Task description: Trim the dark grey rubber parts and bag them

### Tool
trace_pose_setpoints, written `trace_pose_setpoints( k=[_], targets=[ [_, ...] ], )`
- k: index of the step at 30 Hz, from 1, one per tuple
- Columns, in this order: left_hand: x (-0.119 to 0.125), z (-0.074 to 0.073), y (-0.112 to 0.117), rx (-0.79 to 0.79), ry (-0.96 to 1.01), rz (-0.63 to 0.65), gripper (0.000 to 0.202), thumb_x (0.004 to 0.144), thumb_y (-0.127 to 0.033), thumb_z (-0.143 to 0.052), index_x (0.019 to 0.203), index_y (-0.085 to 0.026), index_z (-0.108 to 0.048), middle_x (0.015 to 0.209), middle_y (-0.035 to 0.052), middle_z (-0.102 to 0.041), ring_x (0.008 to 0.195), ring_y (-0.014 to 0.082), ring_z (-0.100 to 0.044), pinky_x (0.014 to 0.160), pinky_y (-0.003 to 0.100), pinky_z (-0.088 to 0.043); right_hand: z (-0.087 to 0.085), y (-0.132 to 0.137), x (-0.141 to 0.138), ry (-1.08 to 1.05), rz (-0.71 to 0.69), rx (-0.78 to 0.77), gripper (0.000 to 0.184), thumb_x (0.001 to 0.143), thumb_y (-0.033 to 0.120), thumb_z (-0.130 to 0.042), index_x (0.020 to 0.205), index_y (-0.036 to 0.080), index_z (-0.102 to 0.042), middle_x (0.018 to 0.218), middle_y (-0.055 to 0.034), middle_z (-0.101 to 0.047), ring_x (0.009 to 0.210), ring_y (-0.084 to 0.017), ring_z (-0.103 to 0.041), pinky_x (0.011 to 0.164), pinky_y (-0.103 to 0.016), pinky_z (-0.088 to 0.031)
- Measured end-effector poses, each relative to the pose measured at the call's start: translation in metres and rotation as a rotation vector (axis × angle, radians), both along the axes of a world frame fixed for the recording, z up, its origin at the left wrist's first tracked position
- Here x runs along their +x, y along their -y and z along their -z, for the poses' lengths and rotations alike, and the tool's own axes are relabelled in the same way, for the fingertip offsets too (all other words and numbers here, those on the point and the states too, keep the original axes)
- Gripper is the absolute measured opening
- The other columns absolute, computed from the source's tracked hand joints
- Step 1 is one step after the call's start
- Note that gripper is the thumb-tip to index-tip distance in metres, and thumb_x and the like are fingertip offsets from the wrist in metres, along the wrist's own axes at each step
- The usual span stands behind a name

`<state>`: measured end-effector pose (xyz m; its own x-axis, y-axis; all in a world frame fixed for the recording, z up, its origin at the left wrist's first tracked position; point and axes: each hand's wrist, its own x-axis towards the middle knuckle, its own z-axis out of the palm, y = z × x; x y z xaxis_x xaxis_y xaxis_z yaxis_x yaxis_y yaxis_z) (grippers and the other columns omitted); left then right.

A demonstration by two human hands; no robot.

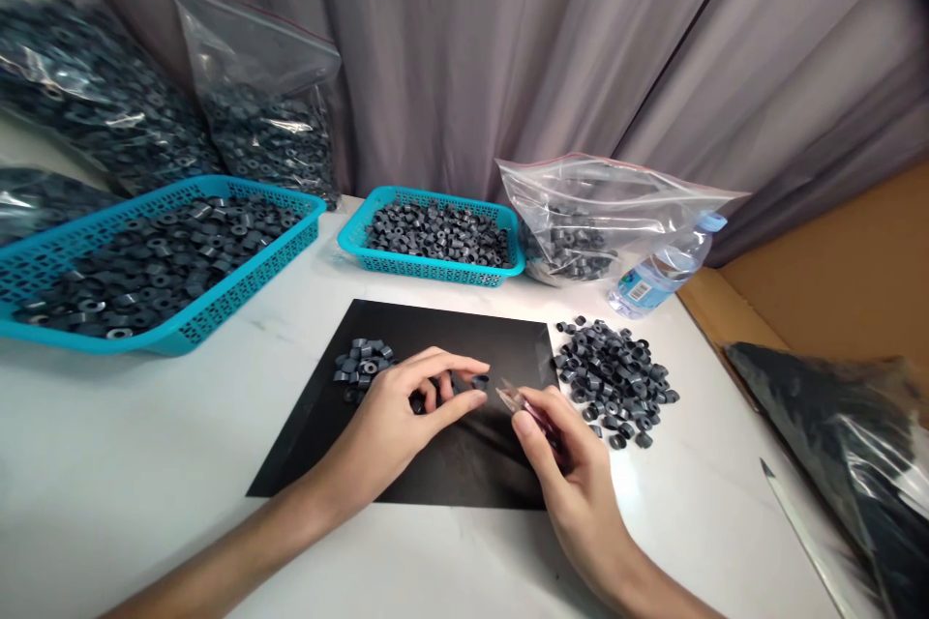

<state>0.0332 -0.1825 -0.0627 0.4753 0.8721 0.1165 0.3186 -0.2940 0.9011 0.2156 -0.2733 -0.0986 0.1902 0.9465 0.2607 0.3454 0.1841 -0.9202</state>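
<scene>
Pinching a small, dark grey, plastic-looking ring (480,382) between thumb and forefinger, the left hand (399,406) is over a flat, black, rectangular mat (442,321). Clamped on a slim, pinkish, pointed tool (514,398) (its rear is hidden among the fingers), the right hand (570,479) is near but apart from the left, the tool's long axis slanting forward and leftward, tip towards the ring.

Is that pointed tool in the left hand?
No, the right hand holds the pointed tool, and the left hand holds a dark ring.
</scene>
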Motion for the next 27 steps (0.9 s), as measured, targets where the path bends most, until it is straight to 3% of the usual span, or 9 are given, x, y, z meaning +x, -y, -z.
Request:
trace_pose_setpoints(
  k=[20,27],
  targets=[
    [-0.001,-0.0033,0.006,0.165,-0.004,-0.071,0.009,0.086,-0.023,-0.073,0.095,-0.026,-0.073,0.078,-0.0048,-0.069,0.063,0.0111,-0.054,0.062,0.024,-0.045,0.0023,-0.0012,0.0003,-0.04,0.015,0.011,0.024,0.101,0.04,-0.06,0.11,0.021,-0.071,0.096,-0.0047,-0.065,0.086,-0.019,-0.061,0.063,-0.024,-0.046],
    [0.0006,-0.005,0.0064,0.097,0.034,-0.087,0.008,0.086,-0.029,-0.073,0.093,-0.025,-0.074,0.079,-0.0042,-0.072,0.063,0.0112,-0.055,0.06,0.024,-0.044,0.005,-0.0005,0.0008,-0.05,0.02,0.004,0.024,0.101,0.04,-0.06,0.111,0.021,-0.071,0.099,-0.0053,-0.065,0.087,-0.019,-0.062,0.062,-0.023,-0.047]
  ],
)
